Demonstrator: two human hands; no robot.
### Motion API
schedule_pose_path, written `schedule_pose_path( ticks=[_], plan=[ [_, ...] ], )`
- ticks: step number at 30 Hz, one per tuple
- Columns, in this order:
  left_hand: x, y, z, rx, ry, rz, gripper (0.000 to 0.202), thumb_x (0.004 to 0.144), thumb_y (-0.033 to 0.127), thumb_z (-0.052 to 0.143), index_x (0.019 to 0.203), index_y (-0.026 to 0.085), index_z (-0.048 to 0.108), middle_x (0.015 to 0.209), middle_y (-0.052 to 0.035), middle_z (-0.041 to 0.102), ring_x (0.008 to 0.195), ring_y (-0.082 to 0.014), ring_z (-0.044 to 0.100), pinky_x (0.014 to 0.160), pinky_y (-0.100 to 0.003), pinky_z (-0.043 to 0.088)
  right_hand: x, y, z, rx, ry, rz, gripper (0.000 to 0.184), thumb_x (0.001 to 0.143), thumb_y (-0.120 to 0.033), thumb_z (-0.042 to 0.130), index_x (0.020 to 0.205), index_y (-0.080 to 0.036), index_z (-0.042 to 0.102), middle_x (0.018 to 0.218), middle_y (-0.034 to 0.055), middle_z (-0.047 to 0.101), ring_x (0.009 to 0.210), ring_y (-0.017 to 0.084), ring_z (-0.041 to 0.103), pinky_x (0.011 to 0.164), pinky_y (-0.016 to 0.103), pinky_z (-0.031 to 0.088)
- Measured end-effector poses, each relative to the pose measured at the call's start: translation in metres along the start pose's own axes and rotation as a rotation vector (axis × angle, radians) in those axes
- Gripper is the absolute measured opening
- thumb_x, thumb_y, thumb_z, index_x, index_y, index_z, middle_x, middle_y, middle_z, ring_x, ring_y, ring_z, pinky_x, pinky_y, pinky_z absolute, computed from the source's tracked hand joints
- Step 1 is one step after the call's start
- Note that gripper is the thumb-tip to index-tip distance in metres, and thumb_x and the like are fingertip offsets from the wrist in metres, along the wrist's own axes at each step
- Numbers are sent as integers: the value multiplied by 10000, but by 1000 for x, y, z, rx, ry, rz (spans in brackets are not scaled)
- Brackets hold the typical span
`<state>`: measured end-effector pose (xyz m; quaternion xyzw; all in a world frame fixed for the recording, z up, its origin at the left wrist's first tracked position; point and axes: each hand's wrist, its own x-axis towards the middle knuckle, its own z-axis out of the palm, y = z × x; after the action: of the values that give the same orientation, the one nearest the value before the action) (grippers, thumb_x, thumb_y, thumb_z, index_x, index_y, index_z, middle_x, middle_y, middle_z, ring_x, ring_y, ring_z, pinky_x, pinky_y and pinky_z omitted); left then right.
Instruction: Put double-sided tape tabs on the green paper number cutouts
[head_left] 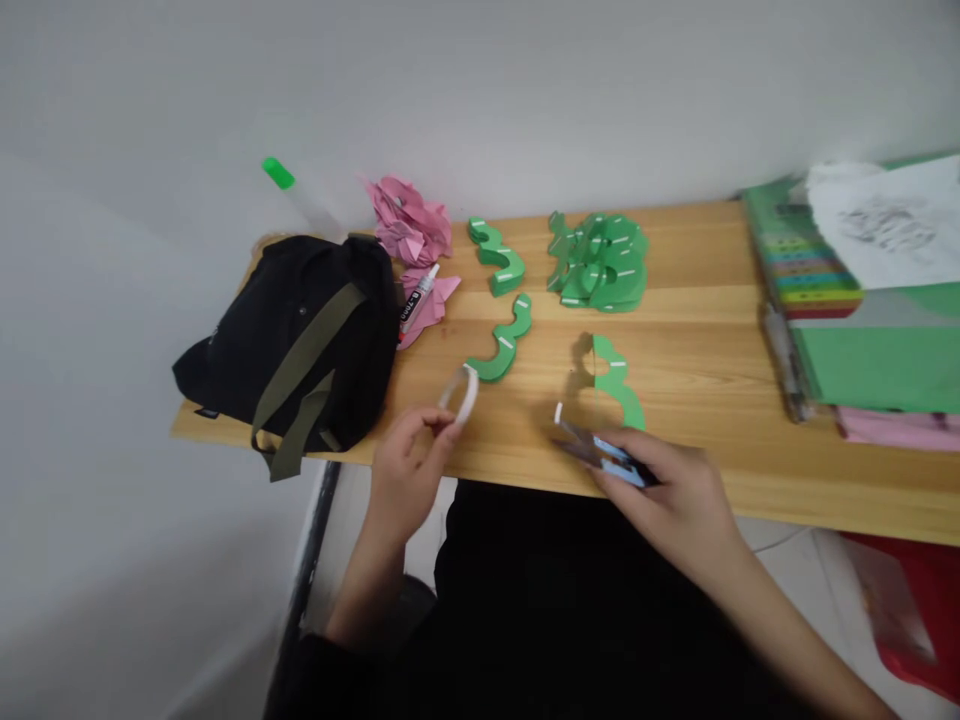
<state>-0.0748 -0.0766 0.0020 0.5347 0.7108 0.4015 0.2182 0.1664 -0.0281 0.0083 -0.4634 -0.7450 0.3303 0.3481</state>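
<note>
My left hand pinches a white tape roll just above the front of the wooden table. My right hand grips blue-handled scissors, their blades pointing left with a small white tape bit at the tip. A curved green paper piece lies right behind the scissors. Two more green curved pieces lie in the table's middle, and a pile of green pieces sits further back.
A black bag with olive straps covers the table's left end. Crumpled pink paper and a glue tube lie beside it. Stacked coloured paper and green sheets fill the right end. A green-capped bottle stands at the back left.
</note>
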Motion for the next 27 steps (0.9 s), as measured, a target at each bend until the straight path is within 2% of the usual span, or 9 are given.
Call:
schedule_pose_path(
  ticks=[4,7,9,15,21,27],
  plan=[
    [-13,38,-6,-482,-280,-76,39,814,206,631,777,198,621,742,7,609,704,-128,577,649,-241,462,17,-16,10,458,-25,351,147,806,-351,655,805,-211,700,553,-34,534,444,78,432,397,217,303],
    [-10,49,-2,-645,-358,-74,53,826,180,627,777,199,635,748,7,591,721,-122,561,658,-234,451,25,-26,12,761,-53,482,249,801,-401,670,961,-210,694,502,-87,326,412,57,247,381,218,172],
    [-6,50,3,-690,-384,-65,69,842,168,614,791,202,647,760,6,587,739,-121,555,681,-238,447,27,-30,11,868,-87,528,284,787,-409,689,975,-196,684,500,-99,260,417,54,194,387,223,137],
    [-5,50,13,-766,-469,-60,52,855,198,619,819,200,657,783,-3,588,755,-136,547,710,-268,440,21,-32,3,940,-75,533,210,764,-382,711,833,-192,653,524,-90,315,418,42,170,382,230,128],
    [-8,52,18,-782,-502,-40,57,864,237,618,831,204,651,790,-5,578,771,-143,545,726,-280,438,14,-34,-4,925,-22,501,141,786,-327,684,835,-201,644,562,-88,326,437,48,175,390,233,156],
    [-12,55,19,-661,-489,-22,62,868,229,600,837,230,654,830,-5,629,767,-151,576,704,-292,452,11,-27,-1,870,-39,483,212,765,-391,694,856,-220,609,548,-99,274,426,53,158,380,227,160]
  ],
)
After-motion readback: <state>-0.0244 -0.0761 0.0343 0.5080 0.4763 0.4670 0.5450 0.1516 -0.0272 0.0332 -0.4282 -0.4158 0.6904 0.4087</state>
